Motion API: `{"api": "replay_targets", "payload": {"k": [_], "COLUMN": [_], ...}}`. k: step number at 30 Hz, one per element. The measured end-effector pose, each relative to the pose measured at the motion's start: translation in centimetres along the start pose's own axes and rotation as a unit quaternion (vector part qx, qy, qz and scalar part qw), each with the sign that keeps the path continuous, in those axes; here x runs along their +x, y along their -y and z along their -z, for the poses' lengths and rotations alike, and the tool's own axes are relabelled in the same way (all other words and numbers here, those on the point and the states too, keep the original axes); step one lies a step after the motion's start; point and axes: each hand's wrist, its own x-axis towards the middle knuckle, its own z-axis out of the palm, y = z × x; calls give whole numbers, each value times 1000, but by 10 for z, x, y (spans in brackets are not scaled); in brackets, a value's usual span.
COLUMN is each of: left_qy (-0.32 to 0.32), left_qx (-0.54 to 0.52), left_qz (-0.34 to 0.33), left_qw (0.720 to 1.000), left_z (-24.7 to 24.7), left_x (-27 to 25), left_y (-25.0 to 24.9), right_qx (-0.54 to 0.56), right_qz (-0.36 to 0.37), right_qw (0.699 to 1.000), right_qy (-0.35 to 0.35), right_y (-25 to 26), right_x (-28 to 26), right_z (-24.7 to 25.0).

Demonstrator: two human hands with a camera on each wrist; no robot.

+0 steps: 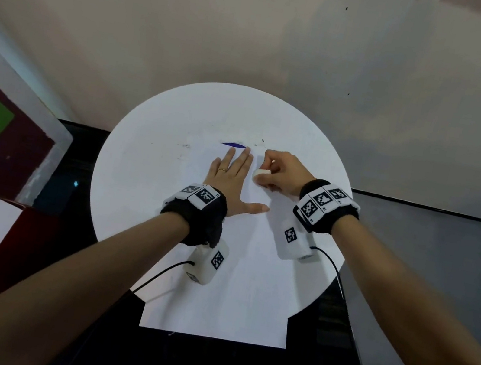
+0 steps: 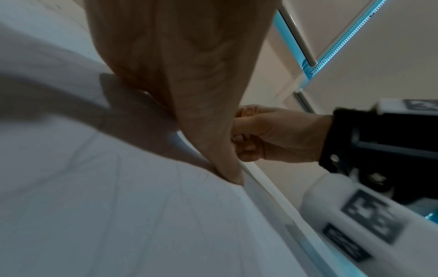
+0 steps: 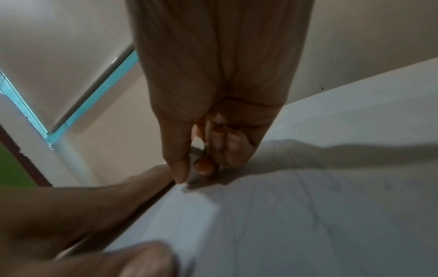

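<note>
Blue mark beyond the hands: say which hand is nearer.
Left. The left hand lies flat, fingertips almost touching the blue mark; the right hand, pinching a white eraser, sits to its right.

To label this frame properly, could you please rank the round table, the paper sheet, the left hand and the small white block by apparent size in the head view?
Largest to smallest:
1. round table
2. paper sheet
3. left hand, flat on the sheet
4. small white block, pinched by the right hand
No close calls.
</note>
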Motion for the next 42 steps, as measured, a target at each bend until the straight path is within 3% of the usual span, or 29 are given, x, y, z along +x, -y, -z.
{"api": "replay_targets", "payload": {"k": [1, 4, 8, 12, 16, 20, 24, 28, 32, 36, 40, 42], "left_qy": [0, -5, -3, -3, -1, 4, 2, 3, 4, 2, 0, 6], "left_qx": [1, -9, -12, -14, -19, -17, -23, -24, -19, -19, -19, -13], "left_qz": [0, 1, -2, -1, 1, 5, 4, 7, 10, 7, 8, 9], "left_qw": [1000, 1000, 1000, 1000, 1000, 1000, 1000, 1000, 1000, 1000, 1000, 1000], "left_z": [0, 0, 1, 1, 2, 2, 1, 2, 2, 2, 2, 3], "left_x": [0, 0, -1, 0, 2, 2, 5, 4, 4, 4, 4, 5], "left_y": [0, 0, 1, 1, 0, 0, 1, 0, -1, -1, -1, -1], "right_qx": [-6, -38, 2, -1, -6, -12, 3, 24, 13, -11, -9, -30], "right_qz": [-4, 6, 4, 17, 5, 12, 6, 15, 6, 17, 12, 14], "right_qw": [1000, 994, 1000, 996, 1000, 997, 999, 998, 1000, 996, 1000, 999], "right_qy": [-2, -105, 11, -82, 14, -71, 35, -49, 26, -86, 15, -38], "right_y": [1, 1, -3, -8, -3, -4, -8, -9, -10, -9, -9, -10], "right_x": [2, 10, 1, 4, -2, 7, -3, 1, -7, 5, -6, 1], "right_z": [1, 0, 2, 4, 8, 10, 13, 13, 15, 14, 9, 14]}}
